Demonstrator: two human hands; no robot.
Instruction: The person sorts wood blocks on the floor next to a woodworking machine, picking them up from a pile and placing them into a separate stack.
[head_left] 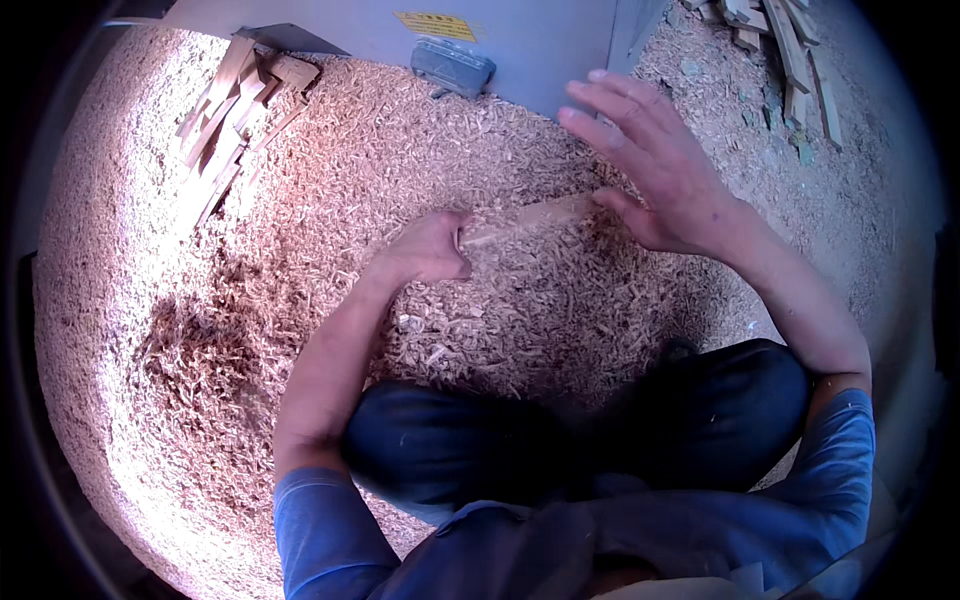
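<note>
A pale flat strip of wood (555, 213) lies level just over the wood shavings, partly dusted with them. My left hand (432, 248) is closed around its left end, thumb and fingers at the edge. At the strip's right end, my right hand (655, 160) is raised with its fingers stretched out and apart. The right thumb is close to that end; whether it touches the wood I cannot tell.
Wood shavings (300, 300) cover the floor around my bent knees. Offcuts (225, 115) lie piled at the far left, more wooden strips (785, 45) at the far right. A grey metal cabinet (540, 50) with a dark foot pedal (452, 66) stands ahead.
</note>
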